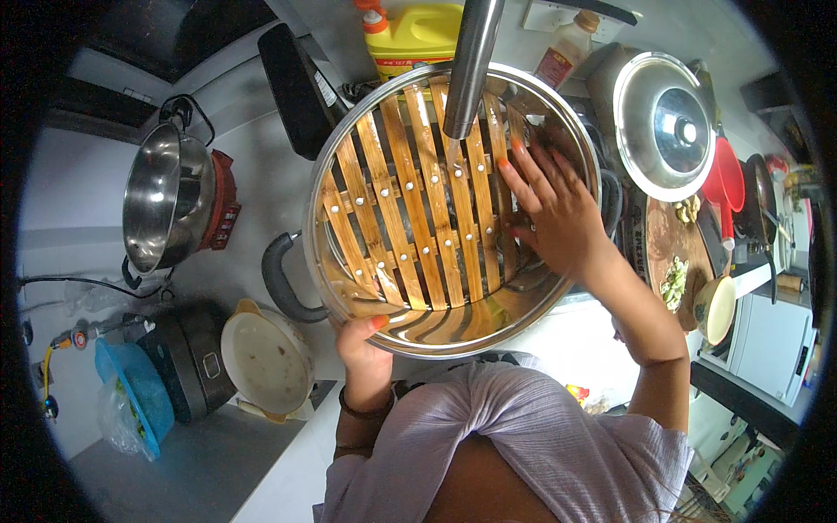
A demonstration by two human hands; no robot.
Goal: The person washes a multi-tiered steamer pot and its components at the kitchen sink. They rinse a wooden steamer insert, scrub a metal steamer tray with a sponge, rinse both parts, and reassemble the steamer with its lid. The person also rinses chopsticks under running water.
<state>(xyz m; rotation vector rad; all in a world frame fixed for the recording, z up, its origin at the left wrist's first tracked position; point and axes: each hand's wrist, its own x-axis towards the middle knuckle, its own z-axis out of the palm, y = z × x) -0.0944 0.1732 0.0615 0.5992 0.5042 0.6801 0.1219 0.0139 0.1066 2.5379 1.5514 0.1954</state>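
A large stainless steel pot point(458, 337) with black side handles is tilted beneath a metal faucet spout point(472, 72). Inside it lies a slatted bamboo steamer rack point(425, 196), wet, with a thin stream of water falling on it. My left hand point(366, 350) grips the pot's near rim at the lower left, thumb on the inner side and the other fingers hidden behind the wall. Fingers spread, my right hand point(556, 209) reaches inside the pot by its right wall, at the rack's right edge; whether the palm touches the slats cannot be told.
Left stand a steel wok point(153, 202), a white ceramic pot point(265, 366) and a blue basket point(134, 399). Behind are a yellow jug point(418, 33) and a bottle point(569, 49). Right are a steel lid point(664, 127), a red ladle point(722, 170) and a cutting board point(667, 242) with chopped vegetables.
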